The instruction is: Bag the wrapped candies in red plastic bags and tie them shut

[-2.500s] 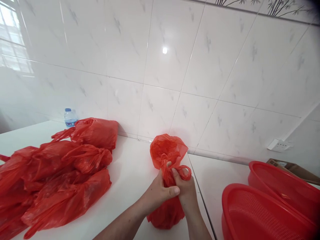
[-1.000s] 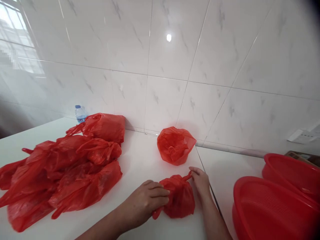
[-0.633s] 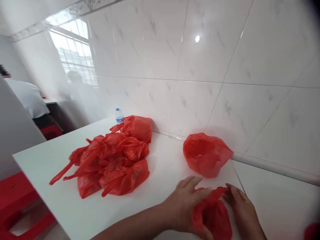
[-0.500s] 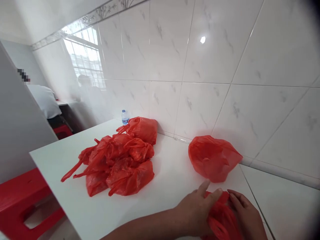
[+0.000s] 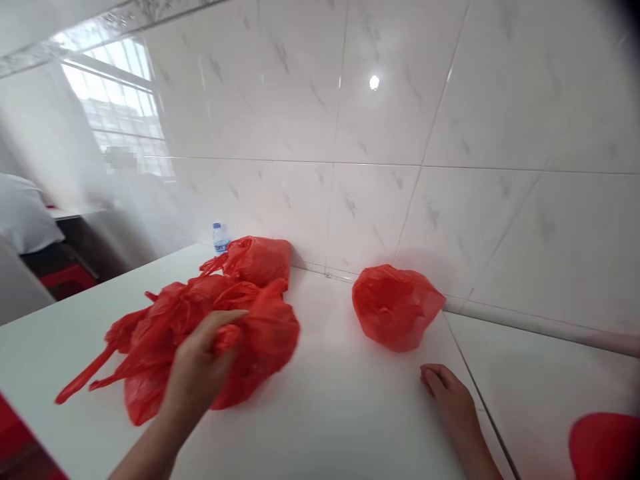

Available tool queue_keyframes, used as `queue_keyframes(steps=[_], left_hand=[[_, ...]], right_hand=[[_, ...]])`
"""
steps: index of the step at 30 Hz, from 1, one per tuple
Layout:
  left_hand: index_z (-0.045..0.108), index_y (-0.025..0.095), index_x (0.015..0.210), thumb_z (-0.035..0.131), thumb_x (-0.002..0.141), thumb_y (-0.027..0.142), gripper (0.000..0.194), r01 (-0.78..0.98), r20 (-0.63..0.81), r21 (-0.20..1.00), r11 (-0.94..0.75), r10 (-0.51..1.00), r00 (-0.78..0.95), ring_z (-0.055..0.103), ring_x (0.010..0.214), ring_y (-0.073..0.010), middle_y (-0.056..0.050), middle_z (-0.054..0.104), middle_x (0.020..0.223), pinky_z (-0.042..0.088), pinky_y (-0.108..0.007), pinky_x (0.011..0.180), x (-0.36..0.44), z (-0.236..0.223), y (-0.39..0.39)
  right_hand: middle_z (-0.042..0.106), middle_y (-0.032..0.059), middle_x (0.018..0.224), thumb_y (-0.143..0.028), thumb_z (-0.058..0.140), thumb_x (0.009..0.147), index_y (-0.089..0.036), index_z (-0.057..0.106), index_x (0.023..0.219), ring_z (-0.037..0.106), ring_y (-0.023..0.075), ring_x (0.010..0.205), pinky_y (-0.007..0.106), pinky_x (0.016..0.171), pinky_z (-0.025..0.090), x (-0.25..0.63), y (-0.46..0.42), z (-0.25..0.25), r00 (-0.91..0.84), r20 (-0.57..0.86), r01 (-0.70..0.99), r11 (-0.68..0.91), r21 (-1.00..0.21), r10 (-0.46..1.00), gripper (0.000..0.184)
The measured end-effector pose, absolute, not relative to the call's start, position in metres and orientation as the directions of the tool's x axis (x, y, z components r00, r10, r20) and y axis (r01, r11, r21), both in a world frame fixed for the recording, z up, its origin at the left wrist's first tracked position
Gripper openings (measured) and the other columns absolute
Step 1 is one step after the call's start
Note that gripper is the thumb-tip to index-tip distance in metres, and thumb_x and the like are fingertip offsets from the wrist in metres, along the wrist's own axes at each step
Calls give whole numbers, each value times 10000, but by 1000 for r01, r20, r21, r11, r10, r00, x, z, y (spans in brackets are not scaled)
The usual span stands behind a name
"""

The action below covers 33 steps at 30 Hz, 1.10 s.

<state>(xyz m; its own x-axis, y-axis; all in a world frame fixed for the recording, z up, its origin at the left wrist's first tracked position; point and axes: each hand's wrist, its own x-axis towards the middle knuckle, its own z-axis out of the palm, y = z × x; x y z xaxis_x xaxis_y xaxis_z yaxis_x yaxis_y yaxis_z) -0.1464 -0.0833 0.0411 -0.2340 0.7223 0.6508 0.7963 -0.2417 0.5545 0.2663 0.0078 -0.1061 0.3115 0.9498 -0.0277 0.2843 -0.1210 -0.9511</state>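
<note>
My left hand (image 5: 200, 367) is closed round the bunched neck of a red plastic bag (image 5: 273, 330), at the near right side of a pile of knotted red plastic bags (image 5: 170, 333). The held bag looks filled, but its contents are hidden. My right hand (image 5: 450, 400) is low on the right over the white table (image 5: 320, 427), its fingers curled together with nothing showing in them. Beyond it, against the wall, a red plastic bag (image 5: 393, 310) stands with its mouth spread open.
A small water bottle (image 5: 220, 239) stands behind the pile, near the tiled wall (image 5: 380, 207). At the lower right is part of a round red thing (image 5: 605, 447). A seam runs across the table on the right. On the far left sits a person in white (image 5: 25, 213).
My left hand has moved from beside my right hand to the pile, carrying the red plastic bag. My right hand has let go of that bag. The view has shifted right.
</note>
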Motion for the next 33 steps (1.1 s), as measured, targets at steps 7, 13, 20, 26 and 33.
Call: queue_keyframes(steps=[7,13,20,26,33], left_hand=[[474,224,1317,576,790,332,547,992,660,24,120,744,-106,262,1339,-461,-173,313,1478,295,-709,947,-159,-7,-70],[578,248,1123,560,824,175,308,971,879,8,-238,465,107,337,1336,-371,-105,421,1424,181,-658,1068,-108,-19,-66],[516,293,1237,529,811,100,467,752,577,47,-658,632,517,364,1329,-256,-63,327,1486,460,-405,990,-60,-41,-40],[332,273,1403,662,710,155,776,765,460,234,-600,762,456,129,1419,-317,-82,158,1558,290,-515,1090,17,-58,26],[496,305,1307,592,735,589,646,817,254,362,-448,891,376,150,1403,-368,-84,263,1530,166,-601,1066,96,-82,93]], right_hand=[[658,50,840,-477,451,837,-194,634,903,612,215,806,329,726,484,243,-4,-91,393,227,490,6,-872,891,343],[515,137,1258,-238,460,866,-202,639,1085,472,279,1177,469,961,404,184,7,-60,113,789,864,331,-378,604,285],[430,153,1407,-262,572,788,-196,511,1317,336,384,1314,582,1035,284,171,35,-77,268,486,701,178,-691,832,537],[471,59,1395,-438,601,805,-242,483,1322,418,243,1287,409,1046,366,196,26,-68,428,212,-60,262,-963,879,566],[665,40,1144,-472,595,811,-207,665,988,576,158,1131,346,975,473,262,32,-88,329,-56,-823,258,-506,943,326]])
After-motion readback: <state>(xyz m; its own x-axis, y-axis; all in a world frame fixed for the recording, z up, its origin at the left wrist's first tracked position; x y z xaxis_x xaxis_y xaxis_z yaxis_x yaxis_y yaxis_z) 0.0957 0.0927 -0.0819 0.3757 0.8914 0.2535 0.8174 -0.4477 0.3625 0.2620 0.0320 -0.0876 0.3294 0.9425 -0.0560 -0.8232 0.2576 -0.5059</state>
